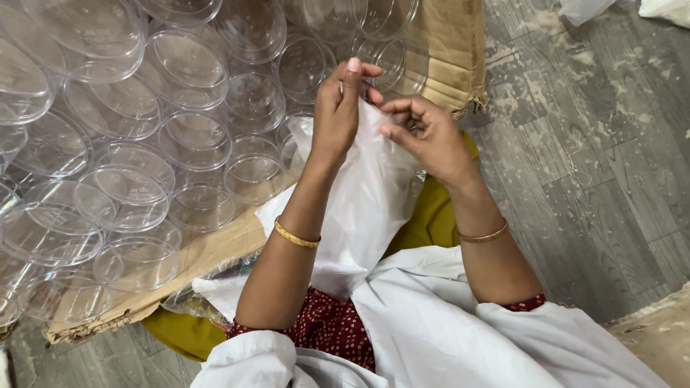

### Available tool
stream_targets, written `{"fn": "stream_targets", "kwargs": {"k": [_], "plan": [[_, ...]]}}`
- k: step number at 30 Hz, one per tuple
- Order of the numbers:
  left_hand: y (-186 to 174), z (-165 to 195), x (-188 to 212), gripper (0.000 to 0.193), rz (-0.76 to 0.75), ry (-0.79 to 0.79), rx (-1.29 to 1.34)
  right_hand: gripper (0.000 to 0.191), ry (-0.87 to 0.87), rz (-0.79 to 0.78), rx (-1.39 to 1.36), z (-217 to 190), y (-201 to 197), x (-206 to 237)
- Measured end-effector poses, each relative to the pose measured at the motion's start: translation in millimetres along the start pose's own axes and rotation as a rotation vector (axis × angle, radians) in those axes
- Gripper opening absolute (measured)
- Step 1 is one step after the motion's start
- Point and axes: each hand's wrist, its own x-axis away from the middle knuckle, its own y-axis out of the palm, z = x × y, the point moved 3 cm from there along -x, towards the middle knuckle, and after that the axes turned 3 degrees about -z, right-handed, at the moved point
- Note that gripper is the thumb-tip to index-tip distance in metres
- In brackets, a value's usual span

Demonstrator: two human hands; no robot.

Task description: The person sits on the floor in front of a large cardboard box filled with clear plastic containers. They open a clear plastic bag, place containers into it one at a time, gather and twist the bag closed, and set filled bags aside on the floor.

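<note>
A thin white plastic bag [363, 208] hangs in front of me over my lap. My left hand [338, 108] pinches its upper edge with thumb and fingers. My right hand [428, 136] grips the same edge just to the right, fingers curled on the film. Both wrists wear gold bangles. Several clear plastic round containers [136, 187] lie heaped on flattened cardboard [208, 251] to the left, close to my left forearm.
A brown cardboard box flap [453, 57] stands behind my hands. Grey wood-pattern floor [589, 158] spreads to the right. More white plastic lies at the top right corner [661, 8]. A tan surface edge [658, 334] shows at the bottom right.
</note>
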Motion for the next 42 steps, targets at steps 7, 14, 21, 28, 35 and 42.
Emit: {"fn": "stream_targets", "kwargs": {"k": [7,14,21,28,35,42], "plan": [[-11.9,4.4,9.2,0.031,-0.283,0.355,0.141,0.011,-0.023,0.196,-0.059,-1.4,-19.1,-0.4],[-6.6,1.5,14.4,0.021,-0.222,0.317,0.121,0.019,-0.076,0.201,0.342,-29.7,-10.4,10.5],[-25.8,-19.9,46.0,0.029,-0.544,0.128,0.106,0.024,0.033,0.192,-0.469,24.0,-3.9,31.9],[-71.6,-50.6,63.9,0.029,-0.549,-0.015,0.290,0.022,-0.156,-0.163,-0.873,49.5,-32.7,63.4],[-24.4,-56.4,30.9,0.023,0.096,0.086,-0.445,0.023,-0.133,0.277,0.320,15.9,-40.4,2.9],[-13.4,-80.6,35.4,0.022,0.102,0.231,-0.186,0.026,-0.040,0.358,0.497,11.1,-27.4,35.9]]}}
